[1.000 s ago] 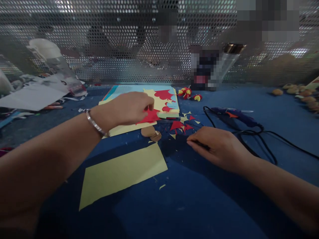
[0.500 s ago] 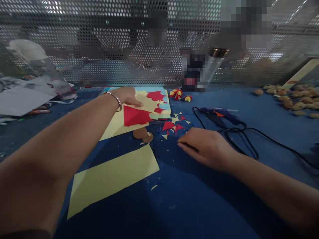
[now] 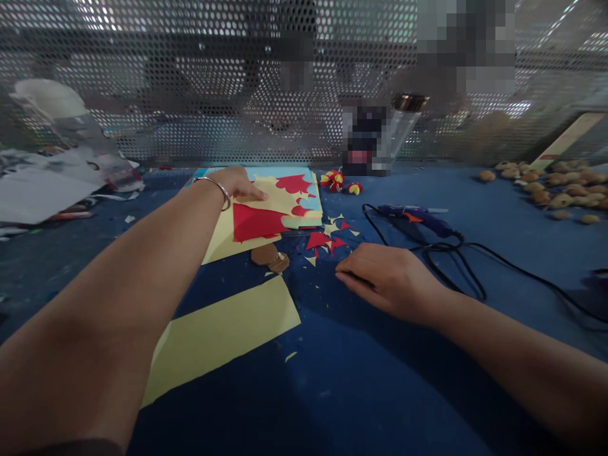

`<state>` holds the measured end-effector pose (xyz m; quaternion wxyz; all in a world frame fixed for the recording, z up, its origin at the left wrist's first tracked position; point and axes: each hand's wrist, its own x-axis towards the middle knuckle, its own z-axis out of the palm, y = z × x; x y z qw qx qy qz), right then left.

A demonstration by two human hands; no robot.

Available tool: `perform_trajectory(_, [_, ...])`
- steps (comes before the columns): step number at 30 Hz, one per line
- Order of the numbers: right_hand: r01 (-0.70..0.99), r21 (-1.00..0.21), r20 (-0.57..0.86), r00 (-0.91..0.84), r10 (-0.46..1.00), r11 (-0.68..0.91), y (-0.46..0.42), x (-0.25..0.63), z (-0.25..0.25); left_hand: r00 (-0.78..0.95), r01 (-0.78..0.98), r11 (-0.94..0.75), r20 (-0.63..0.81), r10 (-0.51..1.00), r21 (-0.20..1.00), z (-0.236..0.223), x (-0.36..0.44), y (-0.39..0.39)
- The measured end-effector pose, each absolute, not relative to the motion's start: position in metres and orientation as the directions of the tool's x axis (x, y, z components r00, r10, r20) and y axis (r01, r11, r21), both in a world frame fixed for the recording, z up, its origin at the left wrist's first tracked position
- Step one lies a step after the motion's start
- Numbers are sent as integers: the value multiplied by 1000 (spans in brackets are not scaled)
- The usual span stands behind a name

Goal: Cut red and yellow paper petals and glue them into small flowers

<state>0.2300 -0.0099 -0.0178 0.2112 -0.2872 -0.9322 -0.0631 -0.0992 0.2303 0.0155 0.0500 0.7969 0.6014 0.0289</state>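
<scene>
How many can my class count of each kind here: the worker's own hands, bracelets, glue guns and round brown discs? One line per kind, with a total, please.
Hands (left hand, right hand): 2
Silver bracelet: 1
Blue glue gun: 1
Round brown discs: 2
Total: 6

No text can be read; the small reddish mark (image 3: 551, 156) on the pale strip (image 3: 570, 138) at right is too blurred.

yellow paper (image 3: 278, 195), red sheet (image 3: 256, 223)
</scene>
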Motion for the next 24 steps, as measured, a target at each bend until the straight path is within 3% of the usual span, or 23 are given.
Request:
perform_trajectory(3, [563, -1, 430, -746, 508, 827, -10, 230, -17, 91, 994, -81, -156, 984, 71, 21, -94, 230])
perform_trajectory(8, [566, -4, 424, -746, 514, 824, -11, 231, -17, 11, 997, 4, -198, 980, 76, 28, -85, 220])
perform_trajectory(18, [558, -2, 414, -755, 508, 830, -10, 233, -19, 0, 976, 3, -16, 1000, 218, 36, -76, 180])
perform_trajectory(21, [559, 4, 410, -757, 509, 829, -9, 233, -20, -61, 983, 52, 45, 997, 178, 38, -83, 173])
perform_trajectory(24, [561, -3, 408, -755, 513, 828, -10, 234, -21, -75, 997, 71, 114, 991, 40, 42, -88, 160])
